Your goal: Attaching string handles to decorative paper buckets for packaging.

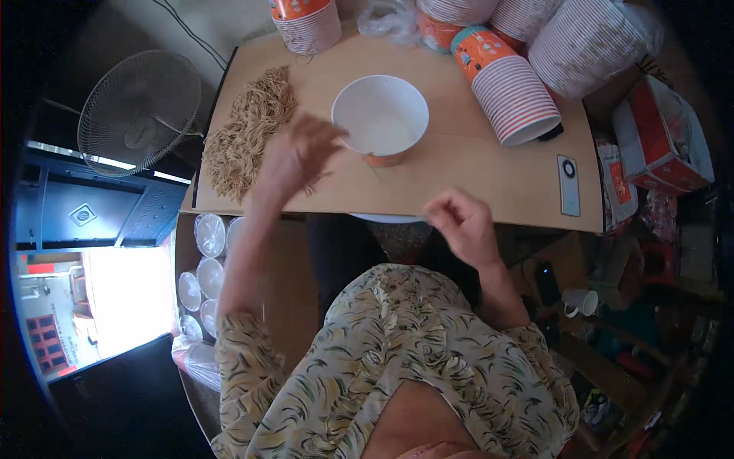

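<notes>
A large paper tub, white inside with an orange outer wall, stands on the brown table. Just to its left is my left hand, smeared by motion, so its fingers and anything in them cannot be made out. A heap of thin tan strands, like twine or dry noodles, lies beyond that hand at the table's left side. At the table's front edge, my right hand is raised with thumb and forefinger drawn together; whatever they pinch, if anything, is too small to name.
Nested orange paper tubs lie tilted at the back right, near bagged stacks. Another stack stands at the back. A phone rests near the right edge. A fan is at left; wrapped tubs sit below the table.
</notes>
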`<state>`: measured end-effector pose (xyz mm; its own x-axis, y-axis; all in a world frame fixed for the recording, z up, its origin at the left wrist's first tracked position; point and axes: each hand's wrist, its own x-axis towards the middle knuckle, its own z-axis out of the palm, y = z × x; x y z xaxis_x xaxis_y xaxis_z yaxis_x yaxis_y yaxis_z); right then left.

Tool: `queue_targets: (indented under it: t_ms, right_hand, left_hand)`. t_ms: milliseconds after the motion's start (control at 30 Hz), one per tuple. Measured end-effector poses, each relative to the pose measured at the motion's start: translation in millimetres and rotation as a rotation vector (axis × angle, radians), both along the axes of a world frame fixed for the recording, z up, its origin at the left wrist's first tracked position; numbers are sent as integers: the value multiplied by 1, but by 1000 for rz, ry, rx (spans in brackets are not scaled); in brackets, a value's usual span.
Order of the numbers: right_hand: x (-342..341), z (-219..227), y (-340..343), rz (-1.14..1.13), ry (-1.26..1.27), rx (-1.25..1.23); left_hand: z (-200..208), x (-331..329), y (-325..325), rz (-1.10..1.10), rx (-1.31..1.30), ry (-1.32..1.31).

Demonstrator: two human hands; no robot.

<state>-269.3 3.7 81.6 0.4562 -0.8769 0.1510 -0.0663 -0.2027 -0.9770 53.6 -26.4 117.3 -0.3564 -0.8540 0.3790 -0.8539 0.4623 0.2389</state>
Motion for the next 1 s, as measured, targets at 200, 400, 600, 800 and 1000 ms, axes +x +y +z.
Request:
queue_targets:
  t_ms: [200,400,600,800,1000]
  right_hand:
    - [-12,37,-26,-123,-576,382]
    - [-6,65,-43,-176,-575,148]
    - [18,69,-42,-135,-427,-74]
    - [32,56,-35,-208,-195,-306]
    - [42,49,-29,-228,-79,-324]
  left_hand:
    - [-8,14,-38,-85,-75,-274]
    - [-22,-50,-14,-177,23,-188]
    - [-45,-105,-12,55,-35,294]
    - [-45,-90,-4,39,-115,480]
    - [18,-99,31,-109,116,942]
